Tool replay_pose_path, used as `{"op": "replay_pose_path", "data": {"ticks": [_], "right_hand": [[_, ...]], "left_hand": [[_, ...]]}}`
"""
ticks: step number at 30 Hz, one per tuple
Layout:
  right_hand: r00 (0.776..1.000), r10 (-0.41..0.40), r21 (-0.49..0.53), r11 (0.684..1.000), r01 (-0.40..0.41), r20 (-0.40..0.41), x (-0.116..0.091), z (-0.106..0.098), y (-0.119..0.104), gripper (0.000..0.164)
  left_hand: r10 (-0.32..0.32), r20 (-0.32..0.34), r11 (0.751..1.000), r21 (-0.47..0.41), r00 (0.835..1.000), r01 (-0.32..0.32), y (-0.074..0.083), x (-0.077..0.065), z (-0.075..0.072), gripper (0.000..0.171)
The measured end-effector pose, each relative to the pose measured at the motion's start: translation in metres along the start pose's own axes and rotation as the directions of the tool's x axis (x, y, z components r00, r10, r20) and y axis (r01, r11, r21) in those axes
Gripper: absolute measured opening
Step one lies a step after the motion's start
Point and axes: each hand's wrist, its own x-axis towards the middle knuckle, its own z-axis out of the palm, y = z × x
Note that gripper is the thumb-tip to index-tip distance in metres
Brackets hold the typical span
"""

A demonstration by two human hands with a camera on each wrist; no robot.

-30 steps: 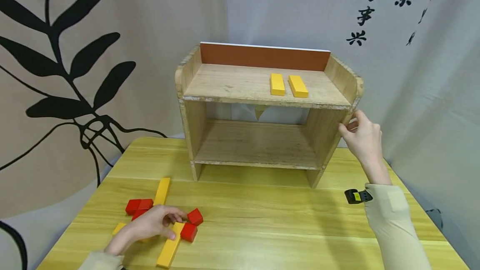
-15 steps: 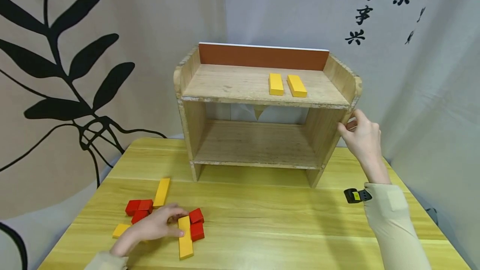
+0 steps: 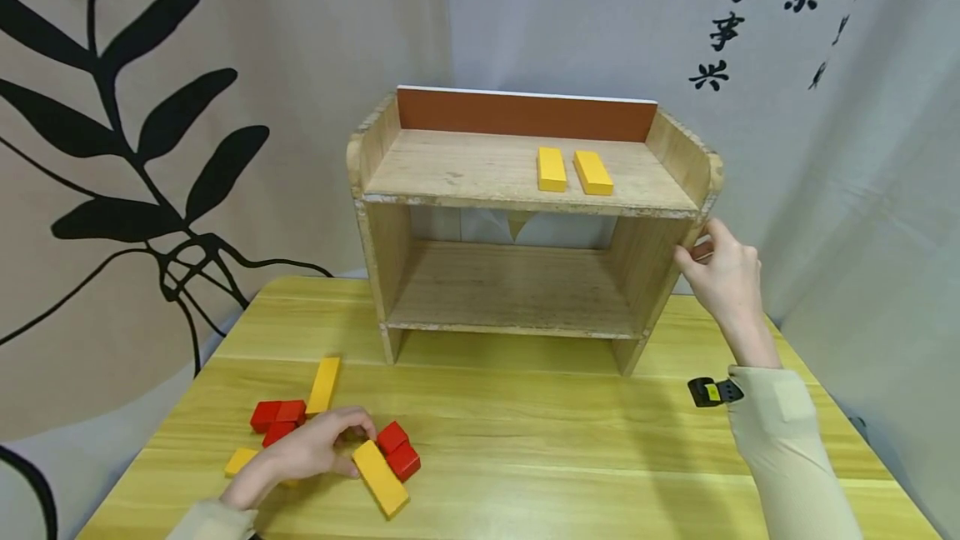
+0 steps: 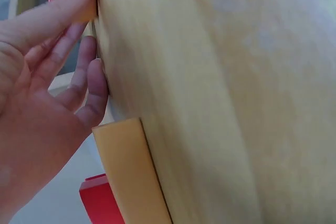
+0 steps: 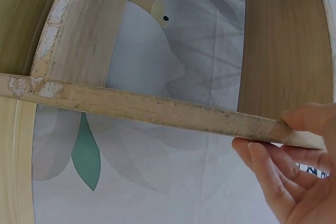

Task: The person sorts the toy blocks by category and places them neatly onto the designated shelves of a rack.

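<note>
My left hand (image 3: pixel 307 448) is low over the table at the left, thumb and fingertips at the upper end of a yellow block (image 3: pixel 381 480). In the left wrist view my thumb presses on that yellow block (image 4: pixel 83 3), while the other fingers curl loosely beside it. Two red blocks (image 3: pixel 403 461) lie against its far right side. Up at the wooden shelf (image 3: pixel 517 288), my right hand (image 3: pixel 723 282) grips the front edge of the right side panel. The right wrist view has thumb and fingers on opposite sides of that panel edge (image 5: pixel 210 120).
Two yellow blocks (image 3: pixel 551 169) lie on the shelf's upper board. Beyond my left hand are several red blocks (image 3: pixel 279 417), a long yellow block (image 3: pixel 324 383) and another yellow one (image 3: pixel 240 460). A curtain (image 3: pixel 570 15) hangs behind the table (image 3: pixel 540 457).
The yellow block at my left hand has swung round, its near end moving to the right. The two red blocks beside it shifted slightly right. My right hand stays on the shelf.
</note>
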Motion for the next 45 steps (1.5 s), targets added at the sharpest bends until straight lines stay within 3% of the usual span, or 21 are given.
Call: {"op": "replay_pose_path", "data": {"ticks": [7, 16, 21, 25, 34, 45], "right_hand": [[1.000, 0.005, -0.001, 1.000, -0.005, 0.001, -0.001, 0.000, 0.000, 0.024], [1.000, 0.002, 0.002, 1.000, -0.002, 0.000, -0.001, -0.001, 0.000, 0.024], [1.000, 0.005, -0.003, 1.000, -0.005, 0.002, 0.000, -0.001, 0.000, 0.024], [1.000, 0.011, -0.008, 1.000, -0.011, 0.010, 0.000, -0.002, -0.001, 0.024], [1.000, 0.017, -0.009, 1.000, -0.017, 0.018, 0.000, -0.001, 0.000, 0.026], [1.000, 0.007, -0.006, 1.000, -0.007, 0.008, -0.001, 0.000, 0.000, 0.024]], "left_hand": [[0.065, -0.007, 0.998, 0.021, 0.998, -0.065, 0.001, 0.000, 0.004, 0.032], [0.054, -0.033, 0.998, -0.017, 0.998, -0.054, 0.005, 0.004, 0.005, 0.031], [0.048, -0.058, 0.998, 0.037, 0.997, -0.046, 0.015, 0.007, 0.003, 0.031], [0.082, -0.071, 0.993, 0.097, 0.994, -0.075, 0.027, 0.011, -0.001, 0.030], [0.175, -0.106, 0.972, 0.176, 0.979, -0.154, 0.051, 0.027, -0.013, 0.025], [0.213, -0.211, 0.958, 0.236, 0.954, -0.161, 0.065, 0.048, -0.020, 0.028]]}}
